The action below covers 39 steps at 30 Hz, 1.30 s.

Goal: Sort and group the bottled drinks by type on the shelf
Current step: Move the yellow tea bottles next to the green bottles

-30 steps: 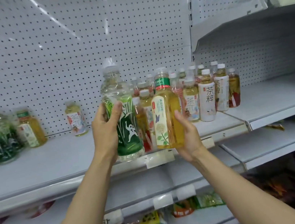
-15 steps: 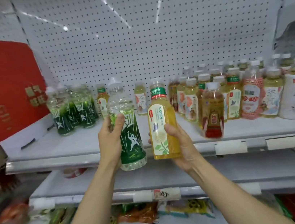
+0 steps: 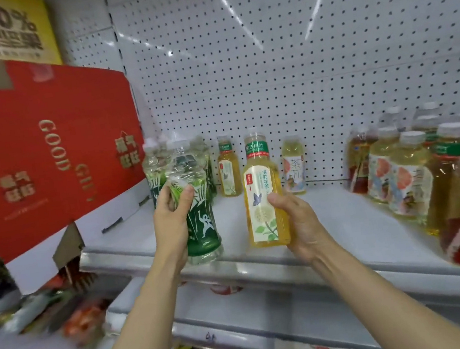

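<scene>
The left hand (image 3: 172,224) grasps a green-labelled water bottle (image 3: 195,208) and the right hand (image 3: 297,221) grasps a yellow jasmine tea bottle (image 3: 263,196), both above the shelf (image 3: 335,236) front. Full plastic bottles are probably rather heavy and smooth, so a hold around the middle seems safest.

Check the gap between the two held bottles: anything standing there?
Head view: between the green-label bottle and the jasmine tea bottle, one small yellow tea bottle stands farther back on the shelf.
</scene>
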Tool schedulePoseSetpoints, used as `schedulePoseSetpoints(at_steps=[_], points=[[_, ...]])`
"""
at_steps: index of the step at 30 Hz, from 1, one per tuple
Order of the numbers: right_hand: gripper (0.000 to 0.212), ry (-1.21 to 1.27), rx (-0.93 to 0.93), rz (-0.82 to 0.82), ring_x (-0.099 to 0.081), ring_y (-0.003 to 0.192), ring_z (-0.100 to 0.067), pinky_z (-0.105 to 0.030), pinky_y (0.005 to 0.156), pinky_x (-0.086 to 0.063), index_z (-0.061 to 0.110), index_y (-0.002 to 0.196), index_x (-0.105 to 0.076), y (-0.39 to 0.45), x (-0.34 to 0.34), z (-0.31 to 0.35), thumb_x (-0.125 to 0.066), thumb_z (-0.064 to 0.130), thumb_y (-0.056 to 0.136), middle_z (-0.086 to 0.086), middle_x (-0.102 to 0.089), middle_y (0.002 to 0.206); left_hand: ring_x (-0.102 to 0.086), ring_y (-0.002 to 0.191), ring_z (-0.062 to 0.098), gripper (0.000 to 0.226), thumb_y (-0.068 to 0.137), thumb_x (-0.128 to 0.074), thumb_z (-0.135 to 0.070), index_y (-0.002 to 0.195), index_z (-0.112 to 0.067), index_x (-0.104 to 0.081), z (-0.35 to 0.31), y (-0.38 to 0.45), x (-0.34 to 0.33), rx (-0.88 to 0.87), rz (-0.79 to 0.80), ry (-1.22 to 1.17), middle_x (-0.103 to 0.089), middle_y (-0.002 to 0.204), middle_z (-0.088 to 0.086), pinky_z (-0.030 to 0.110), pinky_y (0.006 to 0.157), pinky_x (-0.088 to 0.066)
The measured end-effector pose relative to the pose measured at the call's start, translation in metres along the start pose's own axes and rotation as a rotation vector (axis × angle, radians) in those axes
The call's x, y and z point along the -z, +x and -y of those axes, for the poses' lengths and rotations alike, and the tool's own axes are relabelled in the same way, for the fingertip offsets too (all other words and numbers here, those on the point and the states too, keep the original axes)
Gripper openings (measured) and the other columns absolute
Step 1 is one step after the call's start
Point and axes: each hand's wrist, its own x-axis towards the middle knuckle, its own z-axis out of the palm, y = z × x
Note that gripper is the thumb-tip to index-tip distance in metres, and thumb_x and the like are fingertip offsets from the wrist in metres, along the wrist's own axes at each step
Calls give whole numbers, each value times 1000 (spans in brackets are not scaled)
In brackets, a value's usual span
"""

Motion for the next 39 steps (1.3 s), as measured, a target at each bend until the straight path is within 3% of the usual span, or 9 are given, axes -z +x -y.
schedulePoseSetpoints(at_steps=[3,7,12,23,27,31,35,39], points=[[49,-66,2,-41,-68,94,-34,-46,77,-56,6,115,-60,23,-2,-9,-72,8,67,-18,-70,109,-39,140,13,80,87,-70,-40,153,-22,-30,8,23,16,-4,-47,17,-38,157,-1,40,116,-33],[39,-140,-20,-82,-69,93,-34,-43,76,-56,3,116,-58,53,-7,-24,-66,-7,79,-18,-71,106,-45,134,10,68,83,-73,-47,144,-33,-43,18,57,37,-23,-68,98,-49,148,-9,42,114,-36],[42,-180,-12,-157,-70,92,-32,-46,78,-55,5,112,-58,89,-9,-45,-67,-12,75,-16,-72,102,-39,140,18,74,82,-73,-48,146,-40,-38,36,98,55,28,-114,106,-43,152,-5,54,113,-35],[58,-182,16,-291,-68,100,-35,-53,90,-52,11,120,-58,153,0,-78,-74,-7,67,-15,-71,107,-26,146,16,76,89,-70,-33,151,-35,-26,75,138,35,55,29,193,-28,160,-6,48,117,-27],[64,-201,13,-247,-66,104,-35,-51,91,-51,12,122,-58,162,3,-78,-75,-1,61,-17,-69,113,-41,138,21,87,78,-80,-36,149,-34,-29,89,145,41,20,36,455,-38,154,-4,51,112,-38],[61,-354,7,-198,-65,107,-31,-47,93,-51,15,124,-59,168,9,-74,-74,-2,67,-12,-69,116,-46,131,28,88,76,-83,-35,147,-15,-35,95,134,43,13,10,818,-45,144,8,45,105,-43],[54,-495,36,-249,-66,107,-23,-37,85,-54,18,124,-58,176,24,-60,-74,-1,75,-5,-71,112,-47,131,31,85,80,-78,-36,147,-8,-35,92,136,42,-7,3,944,-47,145,11,44,102,-43],[64,-490,45,-345,-65,108,-20,-28,76,-54,16,139,-48,195,44,-52,-66,-6,82,-7,-67,119,-56,118,34,76,84,-74,-41,142,-6,-39,94,141,43,-21,-13,1080,-51,136,14,45,91,-48]])
